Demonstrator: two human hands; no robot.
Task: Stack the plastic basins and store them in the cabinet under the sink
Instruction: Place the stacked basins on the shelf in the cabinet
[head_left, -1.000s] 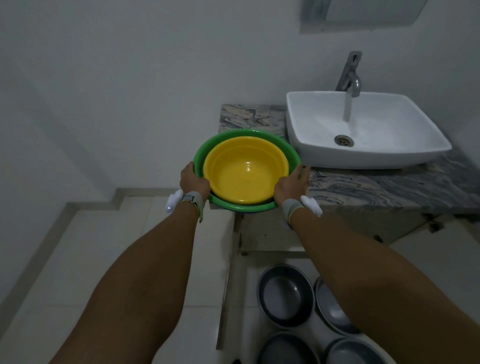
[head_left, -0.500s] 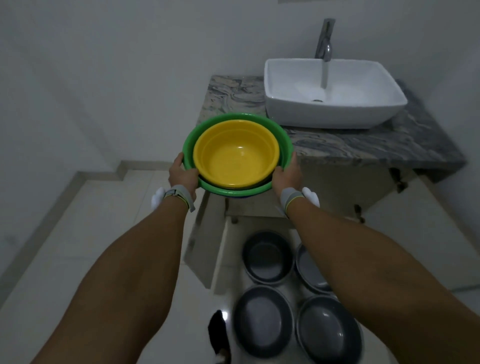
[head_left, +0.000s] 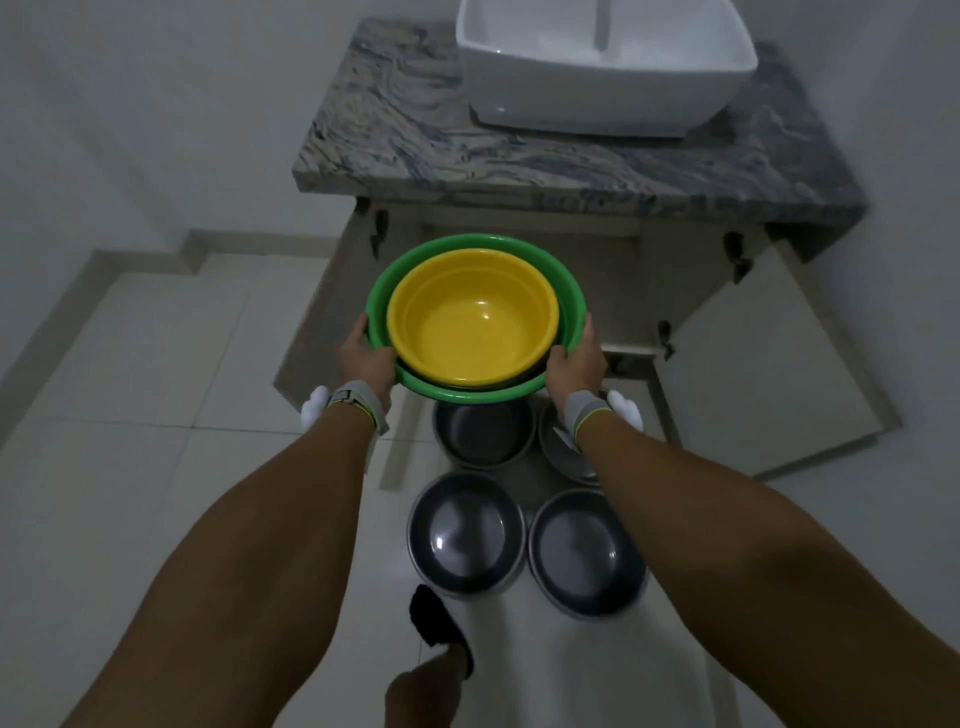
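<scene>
A yellow plastic basin (head_left: 470, 327) sits nested inside a larger green plastic basin (head_left: 470, 396). Both are held in the air in front of the open cabinet (head_left: 613, 270) under the sink (head_left: 597, 88). My left hand (head_left: 363, 358) grips the green rim on its left side. My right hand (head_left: 574, 361) grips the rim on the right side. The stack hangs below the marble counter (head_left: 467, 150), level with the cabinet opening. The cabinet's inside is dark and mostly hidden behind the basins.
Both cabinet doors, the left door (head_left: 322, 312) and the right door (head_left: 763, 358), stand swung open. Several grey metal bowls lie on the tiled floor, among them one (head_left: 465, 540) and another (head_left: 584, 553) near my foot (head_left: 441, 629). A wall runs along the left.
The stacked basins came off the counter edge and moved down in front of the cabinet opening. My view tilted downward and more of the floor bowls came into sight.
</scene>
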